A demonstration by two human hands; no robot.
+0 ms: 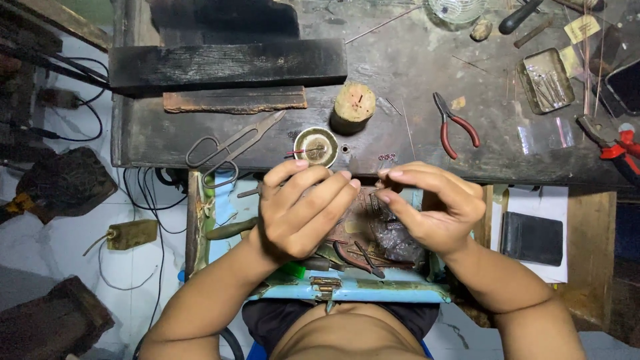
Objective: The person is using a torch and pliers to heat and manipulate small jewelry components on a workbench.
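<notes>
Both hands, left hand (300, 213) and right hand (433, 203), pinch fingertips nearly together, grip contents unseen.

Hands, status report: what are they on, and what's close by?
Left hand and right hand pinched together over the open drawer, item between fingertips too small to tell. Small round tin just ahead. Scissors left, pliers right.
</notes>
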